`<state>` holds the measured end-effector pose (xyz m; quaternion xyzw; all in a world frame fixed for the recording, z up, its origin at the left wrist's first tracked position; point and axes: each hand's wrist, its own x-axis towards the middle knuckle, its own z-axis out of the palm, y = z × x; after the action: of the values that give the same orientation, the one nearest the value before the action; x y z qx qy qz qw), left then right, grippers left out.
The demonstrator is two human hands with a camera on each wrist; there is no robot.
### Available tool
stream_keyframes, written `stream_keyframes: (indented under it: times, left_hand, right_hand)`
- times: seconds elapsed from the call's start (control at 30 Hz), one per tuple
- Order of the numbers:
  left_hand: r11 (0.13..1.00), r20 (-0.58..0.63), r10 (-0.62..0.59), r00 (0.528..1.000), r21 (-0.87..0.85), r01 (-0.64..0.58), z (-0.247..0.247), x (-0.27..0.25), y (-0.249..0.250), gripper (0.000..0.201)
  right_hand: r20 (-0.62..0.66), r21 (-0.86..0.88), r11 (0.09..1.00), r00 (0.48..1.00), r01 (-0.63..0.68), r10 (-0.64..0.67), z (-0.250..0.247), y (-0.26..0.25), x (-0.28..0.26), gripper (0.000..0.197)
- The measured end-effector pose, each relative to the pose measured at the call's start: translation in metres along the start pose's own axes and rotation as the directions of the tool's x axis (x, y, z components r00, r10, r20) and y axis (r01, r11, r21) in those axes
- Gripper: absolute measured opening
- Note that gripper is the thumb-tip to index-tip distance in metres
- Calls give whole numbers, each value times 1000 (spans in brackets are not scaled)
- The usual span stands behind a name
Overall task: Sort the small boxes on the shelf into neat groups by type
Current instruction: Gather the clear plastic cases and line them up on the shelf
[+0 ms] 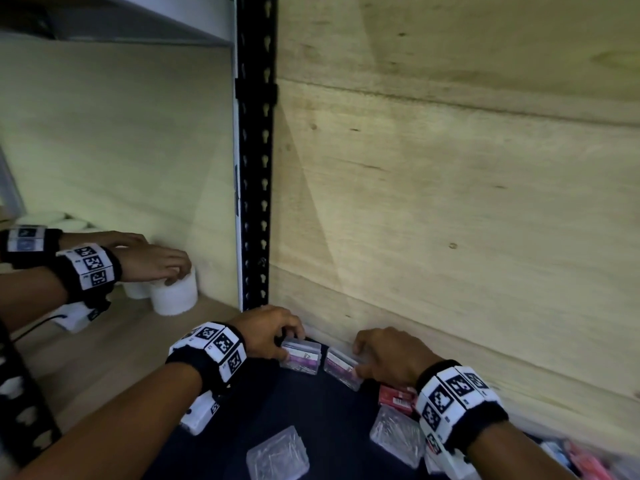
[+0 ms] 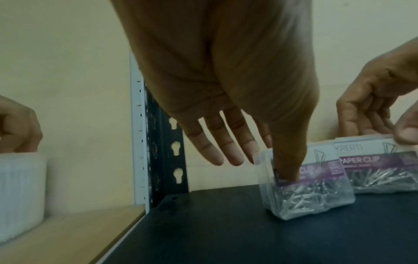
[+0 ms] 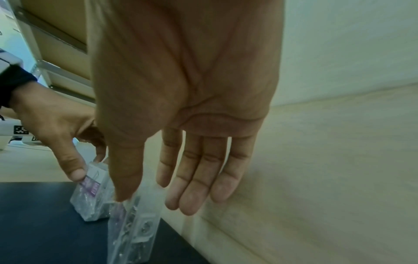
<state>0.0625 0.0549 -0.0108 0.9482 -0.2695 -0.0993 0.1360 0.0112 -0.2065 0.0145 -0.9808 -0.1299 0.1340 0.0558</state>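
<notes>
My left hand (image 1: 268,332) pinches a clear paper clip box (image 1: 300,356) standing on edge, thumb on its purple label, fingers behind it. My right hand (image 1: 388,356) holds a second paper clip box (image 1: 342,367) just beside the first, thumb in front, fingers nearly straight behind. Both boxes stand on the dark shelf (image 1: 322,410) by the wooden wall (image 1: 450,202). Both wrists angle down toward it. Nearer me lie two clear boxes (image 1: 278,457) and a red box (image 1: 398,398). Another person's hand (image 1: 152,263) rests on a white roll (image 1: 175,294) left.

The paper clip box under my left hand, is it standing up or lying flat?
Standing on edge: the left hand holds the paper clip box, label facing out, clips settled low.
</notes>
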Motion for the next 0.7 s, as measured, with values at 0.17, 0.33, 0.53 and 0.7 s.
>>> stream_keyframes:
  times: [0.17, 0.33, 0.53, 0.7]
  left_hand:
    - [999, -52, 2, 999, 36, 0, -3, 3, -8, 38]
    - [997, -77, -39, 996, 57, 43, -8, 6, -18, 39]
    - [995, -126, -74, 989, 51, 81, -9, 12, -24, 40]
    - [996, -179, -55, 982, 64, 68, -7, 15, -29, 38]
  right_hand:
    - [-46, -10, 1000, 999, 3, -4, 2, -6, 7, 38]
    - [-70, 20, 1000, 997, -16, 18, 4, -10, 17, 36]
    - [-120, 23, 999, 992, -39, 41, 6, -19, 28, 36]
    - [-160, -25, 998, 986, -54, 49, 9, -24, 35, 36]
